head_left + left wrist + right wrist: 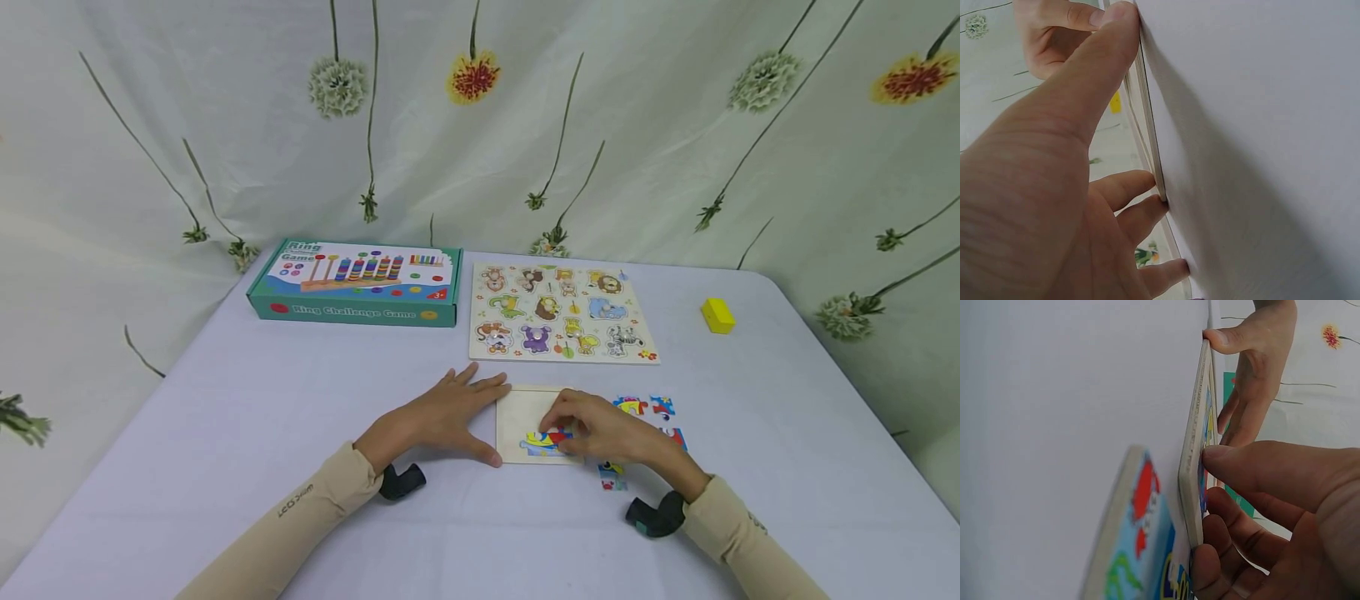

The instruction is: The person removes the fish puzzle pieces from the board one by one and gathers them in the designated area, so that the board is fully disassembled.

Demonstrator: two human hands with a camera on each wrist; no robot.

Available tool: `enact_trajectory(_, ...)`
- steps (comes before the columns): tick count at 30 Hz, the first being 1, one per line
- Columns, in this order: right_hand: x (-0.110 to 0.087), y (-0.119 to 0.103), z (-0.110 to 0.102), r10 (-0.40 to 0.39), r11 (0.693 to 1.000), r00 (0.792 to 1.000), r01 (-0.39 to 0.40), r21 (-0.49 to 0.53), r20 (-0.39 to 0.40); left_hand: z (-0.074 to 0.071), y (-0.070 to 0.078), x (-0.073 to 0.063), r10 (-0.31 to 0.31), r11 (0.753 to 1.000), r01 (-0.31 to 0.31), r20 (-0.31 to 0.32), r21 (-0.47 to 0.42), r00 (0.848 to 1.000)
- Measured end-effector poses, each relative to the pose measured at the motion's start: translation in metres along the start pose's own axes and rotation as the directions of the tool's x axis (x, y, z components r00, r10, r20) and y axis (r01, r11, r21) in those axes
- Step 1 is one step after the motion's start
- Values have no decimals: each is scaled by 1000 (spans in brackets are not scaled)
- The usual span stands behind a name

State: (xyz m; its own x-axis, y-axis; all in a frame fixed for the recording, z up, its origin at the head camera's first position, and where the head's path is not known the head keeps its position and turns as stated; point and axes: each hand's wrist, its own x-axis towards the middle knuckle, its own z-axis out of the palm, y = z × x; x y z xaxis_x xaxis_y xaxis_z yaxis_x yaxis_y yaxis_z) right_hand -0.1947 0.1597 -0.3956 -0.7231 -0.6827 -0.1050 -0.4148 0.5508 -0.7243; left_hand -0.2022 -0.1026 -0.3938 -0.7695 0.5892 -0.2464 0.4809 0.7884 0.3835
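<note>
A square wooden puzzle tray (516,408) lies flat on the table, with colourful jigsaw pieces (536,443) along its lower part. My left hand (453,414) spreads its fingers beside the tray; in the left wrist view its thumb and two fingertips touch the tray's edge (1150,137). Over the tray's lower right, my right hand (606,427) bends its thumb and fingers round a red and blue puzzle piece (558,437), which they partly hide. Near that hand lie loose puzzle pieces (663,406); one piece (1147,519) looms close in the right wrist view.
Behind the tray is an animal peg puzzle board (517,309). A green Ring Challenge Game box (356,313) stands at the back left. A yellow block (717,316) sits at the right on the white-covered table (795,467), before a flowered cloth backdrop (660,150).
</note>
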Motion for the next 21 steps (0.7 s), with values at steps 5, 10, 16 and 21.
enact_trajectory(5, 0, 0, 0, -5, 1000, 1000, 5, 6, 5, 0, 0, 0, 0, 1000, 0, 0, -3, 1000)
enact_trajectory(10, 0, 0, 0, -12, 1000, 1000, 12, -5, 2, 0, 0, -1, 5, 1000, -5, -3, -3, 1000)
enact_trajectory(16, 0, 1, 0, -16, 1000, 1000, 16, -23, 2, 0, -1, 0, 8, 1000, -8, -3, -3, 1000)
enact_trajectory(21, -1, 1, 0, -22, 999, 1000, 23, -37, 8, 0, 0, 0, 8, 1000, -8, -5, -1, 1000)
